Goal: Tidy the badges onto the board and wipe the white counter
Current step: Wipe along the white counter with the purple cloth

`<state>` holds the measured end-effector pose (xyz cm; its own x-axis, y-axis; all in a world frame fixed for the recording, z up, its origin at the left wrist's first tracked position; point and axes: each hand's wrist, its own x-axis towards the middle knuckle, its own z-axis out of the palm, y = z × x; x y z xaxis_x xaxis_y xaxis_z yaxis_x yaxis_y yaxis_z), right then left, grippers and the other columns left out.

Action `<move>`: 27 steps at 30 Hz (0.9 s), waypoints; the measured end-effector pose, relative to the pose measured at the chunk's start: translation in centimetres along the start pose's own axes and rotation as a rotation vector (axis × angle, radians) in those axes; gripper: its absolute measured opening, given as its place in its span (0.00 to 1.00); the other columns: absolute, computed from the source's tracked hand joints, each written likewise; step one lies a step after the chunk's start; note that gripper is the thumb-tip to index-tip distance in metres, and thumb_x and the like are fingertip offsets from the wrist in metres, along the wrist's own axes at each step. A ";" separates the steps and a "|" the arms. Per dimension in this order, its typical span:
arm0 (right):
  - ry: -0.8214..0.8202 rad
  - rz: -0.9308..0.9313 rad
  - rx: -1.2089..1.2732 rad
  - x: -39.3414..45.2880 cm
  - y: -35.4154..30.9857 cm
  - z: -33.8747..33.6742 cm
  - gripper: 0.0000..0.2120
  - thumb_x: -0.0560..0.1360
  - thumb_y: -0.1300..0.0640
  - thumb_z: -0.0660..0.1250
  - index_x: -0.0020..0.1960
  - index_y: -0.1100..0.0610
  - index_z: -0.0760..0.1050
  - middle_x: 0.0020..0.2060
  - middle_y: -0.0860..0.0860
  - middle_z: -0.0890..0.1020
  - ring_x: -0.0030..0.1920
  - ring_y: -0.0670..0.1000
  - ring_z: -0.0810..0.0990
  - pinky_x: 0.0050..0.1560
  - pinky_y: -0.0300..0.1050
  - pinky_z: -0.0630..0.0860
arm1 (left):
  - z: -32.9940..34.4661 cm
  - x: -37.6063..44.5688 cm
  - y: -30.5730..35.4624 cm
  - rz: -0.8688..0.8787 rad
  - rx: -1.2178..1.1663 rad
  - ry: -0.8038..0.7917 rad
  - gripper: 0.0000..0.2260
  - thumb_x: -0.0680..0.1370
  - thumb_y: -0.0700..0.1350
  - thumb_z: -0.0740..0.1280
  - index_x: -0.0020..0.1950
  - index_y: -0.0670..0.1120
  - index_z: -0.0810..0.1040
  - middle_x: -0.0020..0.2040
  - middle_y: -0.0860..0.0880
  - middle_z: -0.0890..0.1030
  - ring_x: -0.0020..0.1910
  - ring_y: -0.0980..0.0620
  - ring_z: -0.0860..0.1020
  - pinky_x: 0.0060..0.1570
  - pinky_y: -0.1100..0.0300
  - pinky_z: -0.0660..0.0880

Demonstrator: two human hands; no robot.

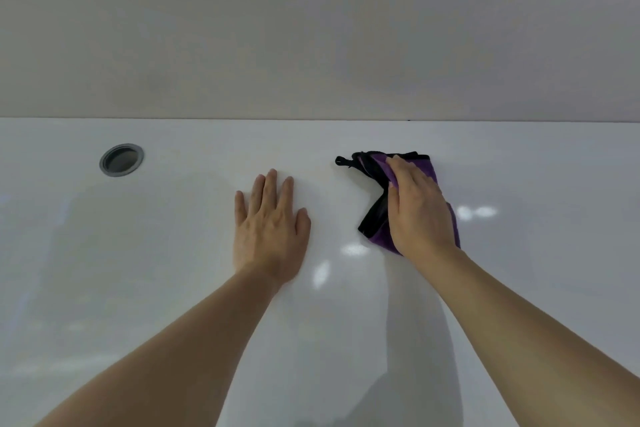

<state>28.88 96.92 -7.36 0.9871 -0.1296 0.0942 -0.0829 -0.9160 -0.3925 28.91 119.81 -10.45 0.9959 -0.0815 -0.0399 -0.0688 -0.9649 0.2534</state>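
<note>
Purple cloth (pixel 420 191) flat under the right hand (pixel 420 210), pressed onto the white counter (pixel 173 253); left hand (pixel 270 229) splayed, bracing. Wiping step; next, sweep sideways. No badges visible.

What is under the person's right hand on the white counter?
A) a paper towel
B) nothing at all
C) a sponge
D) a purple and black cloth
D: the right hand presses flat on a purple and black cloth lying on the white counter, while the left hand rests bare on the surface.
</note>
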 end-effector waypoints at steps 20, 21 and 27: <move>-0.225 -0.250 -0.192 7.8 -0.8 4.1 0.31 0.82 0.36 0.41 0.84 0.43 0.47 0.84 0.45 0.47 0.83 0.50 0.43 0.82 0.57 0.41 | 0.1 0.0 0.2 -0.007 0.020 0.043 0.30 0.81 0.58 0.45 0.83 0.52 0.55 0.83 0.49 0.52 0.82 0.51 0.48 0.80 0.46 0.44; -0.214 -0.234 -0.195 8.1 0.1 3.7 0.32 0.82 0.35 0.41 0.84 0.43 0.48 0.84 0.45 0.48 0.83 0.50 0.43 0.82 0.57 0.42 | 0.0 0.0 0.1 -0.007 0.021 0.046 0.30 0.81 0.58 0.45 0.83 0.52 0.55 0.83 0.49 0.52 0.82 0.51 0.48 0.80 0.47 0.43; -0.173 -0.117 -0.241 9.1 7.9 0.4 0.32 0.82 0.36 0.43 0.84 0.44 0.50 0.84 0.46 0.49 0.83 0.51 0.46 0.82 0.56 0.43 | -0.2 -0.1 0.2 -0.010 0.024 0.045 0.30 0.81 0.58 0.43 0.83 0.52 0.55 0.83 0.50 0.52 0.82 0.51 0.48 0.80 0.49 0.42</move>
<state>37.25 88.61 -9.95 0.9988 0.0296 -0.0393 0.0230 -0.9871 -0.1584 28.84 119.69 -10.22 0.9981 -0.0610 0.0011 -0.0596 -0.9714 0.2298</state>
